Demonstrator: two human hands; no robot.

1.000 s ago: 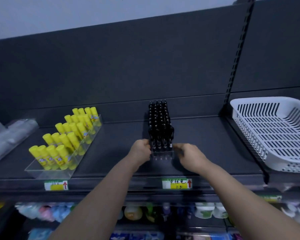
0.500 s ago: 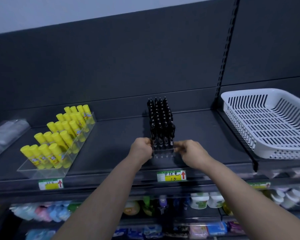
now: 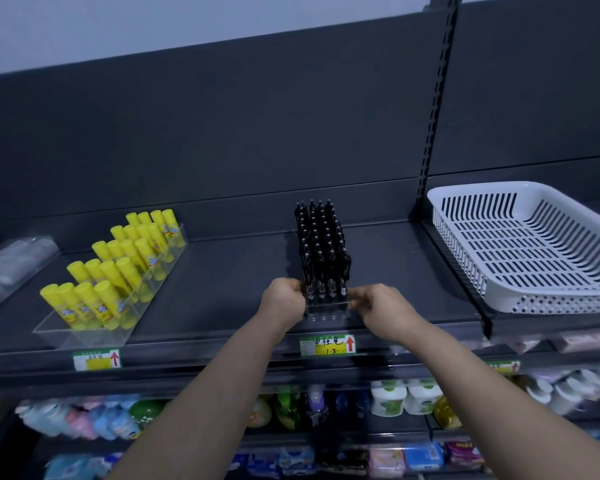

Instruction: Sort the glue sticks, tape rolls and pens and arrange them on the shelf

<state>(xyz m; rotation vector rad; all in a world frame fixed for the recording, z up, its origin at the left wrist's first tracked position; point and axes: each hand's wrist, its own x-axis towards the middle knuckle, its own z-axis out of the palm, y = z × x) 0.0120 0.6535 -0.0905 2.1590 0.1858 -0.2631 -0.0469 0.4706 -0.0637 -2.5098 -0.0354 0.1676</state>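
Gripping the front corners of the pen rack (image 3: 326,310): curled left hand (image 3: 284,301), curled right hand (image 3: 383,310).

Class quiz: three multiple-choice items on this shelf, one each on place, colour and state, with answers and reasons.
1. Relative to the pen tray, the white basket stands: A left. B right. C on the shelf below.
2. The glue sticks are: A yellow. B red. C white.
3. The left hand and right hand: A hang idle. B grip the pen tray. C hold glue sticks.
Answers: 1 B, it sits to the tray's right; 2 A, every stick is yellow; 3 B, fingers curl at the tray's front.
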